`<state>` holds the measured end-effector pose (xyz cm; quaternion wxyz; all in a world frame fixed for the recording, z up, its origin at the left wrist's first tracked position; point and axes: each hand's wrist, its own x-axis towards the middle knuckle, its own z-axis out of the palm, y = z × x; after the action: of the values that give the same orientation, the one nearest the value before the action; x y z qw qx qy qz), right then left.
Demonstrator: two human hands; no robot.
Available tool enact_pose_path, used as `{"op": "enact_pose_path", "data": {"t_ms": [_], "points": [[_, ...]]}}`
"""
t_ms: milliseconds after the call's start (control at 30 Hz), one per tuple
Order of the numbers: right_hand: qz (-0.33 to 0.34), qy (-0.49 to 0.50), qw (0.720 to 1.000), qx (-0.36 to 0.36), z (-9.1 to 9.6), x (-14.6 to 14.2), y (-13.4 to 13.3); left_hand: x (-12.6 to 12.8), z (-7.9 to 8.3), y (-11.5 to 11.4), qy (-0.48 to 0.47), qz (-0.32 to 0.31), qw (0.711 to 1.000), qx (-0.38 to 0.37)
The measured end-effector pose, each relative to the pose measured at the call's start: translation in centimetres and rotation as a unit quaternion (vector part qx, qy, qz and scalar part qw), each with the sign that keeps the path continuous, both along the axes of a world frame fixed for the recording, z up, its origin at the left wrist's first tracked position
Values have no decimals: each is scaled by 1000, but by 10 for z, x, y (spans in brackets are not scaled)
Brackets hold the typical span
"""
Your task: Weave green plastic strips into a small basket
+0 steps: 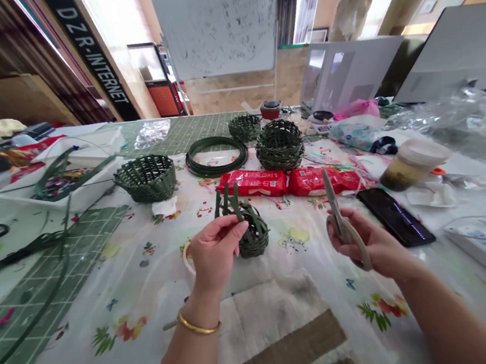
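A small dark green woven basket (257,241) stands on the flowered tablecloth in front of me, with several flat strips sticking up from its rim. My left hand (215,243) pinches one of these upright strips between thumb and fingers, at the basket's left side. Part of the basket is hidden behind that hand. In my right hand (364,243) is a pair of scissors (338,217), blades pointing up and seemingly together, held to the right of the basket and apart from it. A white and brown cloth (276,322) lies below the hands.
Behind stand larger green baskets (147,178) (279,145) and a coil of green strip (216,155). Two red packets (254,183) lie just past the small basket. On the right are a phone (396,216), a lidded cup (414,162) and clear plastic; a white tray (86,195) sits left.
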<state>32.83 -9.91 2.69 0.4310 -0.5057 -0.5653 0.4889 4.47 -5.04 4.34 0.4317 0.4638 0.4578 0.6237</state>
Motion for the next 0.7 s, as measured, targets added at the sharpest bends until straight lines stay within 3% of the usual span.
{"op": "enact_pose_path", "data": {"t_ms": [67,233,467,700], "points": [[36,-2,999,41,0,-21,-6,2,2,-3,14,-8,1000,-17],[59,-152,980,117,5,-53,-17,6,8,-12,33,-18,999,-40],[27,-218,956,196,8,-68,-13,8,5,-17,124,-19,992,0],[78,-244,943,215,23,-77,-8,10,3,-16,146,-25,988,50]]}}
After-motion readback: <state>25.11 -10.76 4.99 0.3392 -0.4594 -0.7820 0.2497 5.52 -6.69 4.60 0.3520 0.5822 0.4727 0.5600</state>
